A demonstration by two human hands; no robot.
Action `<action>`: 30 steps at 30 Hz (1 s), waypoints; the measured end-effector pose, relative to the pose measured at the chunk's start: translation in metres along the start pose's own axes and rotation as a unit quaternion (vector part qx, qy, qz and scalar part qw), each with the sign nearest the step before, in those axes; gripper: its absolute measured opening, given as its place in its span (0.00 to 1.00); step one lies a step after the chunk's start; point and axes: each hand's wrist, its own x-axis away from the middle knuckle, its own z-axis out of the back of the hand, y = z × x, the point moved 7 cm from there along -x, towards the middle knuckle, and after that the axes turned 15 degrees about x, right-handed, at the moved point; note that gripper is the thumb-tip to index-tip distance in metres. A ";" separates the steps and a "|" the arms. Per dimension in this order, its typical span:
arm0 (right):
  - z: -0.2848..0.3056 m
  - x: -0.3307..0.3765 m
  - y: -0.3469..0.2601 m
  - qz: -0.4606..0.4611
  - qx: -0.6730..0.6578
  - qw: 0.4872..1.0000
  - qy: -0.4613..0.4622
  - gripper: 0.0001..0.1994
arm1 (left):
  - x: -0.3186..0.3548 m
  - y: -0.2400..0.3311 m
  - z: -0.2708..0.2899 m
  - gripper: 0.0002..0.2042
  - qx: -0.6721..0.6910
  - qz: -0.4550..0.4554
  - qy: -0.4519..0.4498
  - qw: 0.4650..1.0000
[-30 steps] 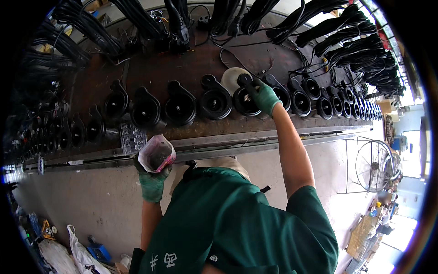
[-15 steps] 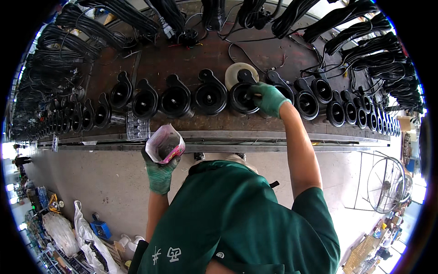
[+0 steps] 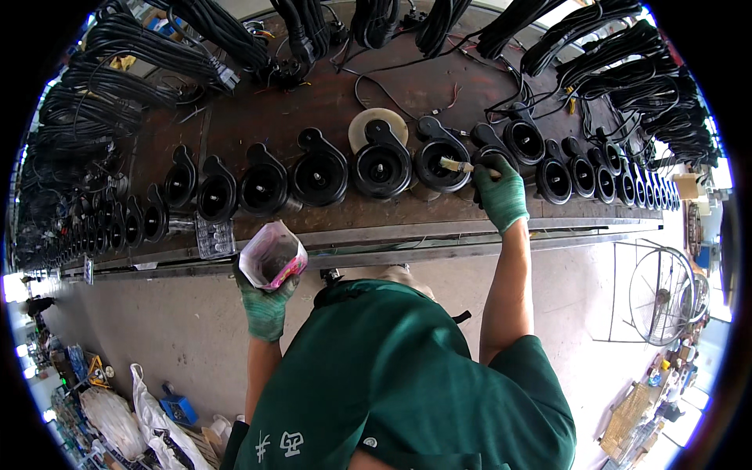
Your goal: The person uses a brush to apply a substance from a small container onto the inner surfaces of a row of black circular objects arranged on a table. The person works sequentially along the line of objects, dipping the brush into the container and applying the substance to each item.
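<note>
Left hand (image 3: 265, 301), gloved green, grips a small cut-open plastic container (image 3: 272, 256) just off the bench edge (image 3: 439, 235). Further out, the right hand (image 3: 501, 192) pinches a small brush (image 3: 457, 164), tip at a black round housing (image 3: 442, 157) in the long row.

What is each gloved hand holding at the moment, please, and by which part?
The left hand cups a small open container from below. The right hand holds a small brush by its handle end.
</note>
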 end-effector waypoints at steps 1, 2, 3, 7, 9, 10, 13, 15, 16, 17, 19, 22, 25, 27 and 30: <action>-0.001 -0.004 0.004 0.006 0.018 1.000 0.002 0.08 | 0.000 0.000 -0.001 0.41 -0.004 0.000 -0.001 1.000; 0.001 -0.007 -0.004 0.044 0.056 0.997 0.026 0.07 | 0.000 0.002 -0.001 0.41 -0.009 -0.001 0.001 1.000; 0.004 -0.007 -0.005 0.029 0.037 0.998 0.034 0.07 | -0.001 0.003 -0.002 0.41 -0.015 -0.002 0.003 1.000; 0.020 -0.003 -0.013 -0.024 -0.018 0.999 0.024 0.07 | 0.009 -0.006 0.008 0.41 -0.021 0.010 0.028 0.999; 0.012 -0.007 -0.006 -0.046 0.013 0.999 -0.020 0.08 | 0.010 -0.005 0.007 0.41 -0.036 0.007 0.022 0.999; 0.002 -0.011 -0.006 -0.038 0.028 0.998 -0.042 0.09 | 0.012 -0.007 0.008 0.41 -0.032 0.016 0.027 0.999; -0.031 -0.040 0.013 0.035 0.177 0.980 -0.084 0.11 | 0.013 -0.009 0.005 0.41 -0.009 0.031 0.027 0.999; -0.040 -0.048 0.002 0.097 0.144 0.980 -0.094 0.11 | 0.009 -0.001 -0.004 0.41 0.017 0.032 0.016 0.999; -0.044 -0.051 0.001 0.083 0.126 0.981 -0.122 0.11 | 0.009 -0.001 -0.004 0.41 0.001 0.028 0.021 0.999; -0.048 -0.049 -0.017 0.069 0.107 0.980 -0.152 0.12 | 0.011 -0.002 -0.003 0.41 -0.017 0.025 0.028 0.999; -0.053 -0.056 -0.022 0.060 0.106 0.976 -0.178 0.13 | 0.012 -0.004 -0.008 0.41 0.011 0.037 0.043 0.998; -0.057 -0.068 -0.018 0.128 0.203 0.960 -0.144 0.15 | 0.012 -0.004 -0.018 0.41 0.076 0.064 0.059 0.993; -0.054 -0.056 -0.041 0.137 0.344 0.890 -0.266 0.16 | 0.016 -0.005 -0.021 0.42 0.036 0.049 0.058 0.996; -0.047 -0.052 -0.049 0.149 0.380 0.866 -0.290 0.15 | 0.017 -0.007 -0.027 0.42 0.031 0.049 0.052 0.997; -0.044 -0.053 -0.049 0.174 0.400 0.847 -0.304 0.13 | 0.020 -0.007 -0.040 0.43 0.027 0.055 0.054 0.997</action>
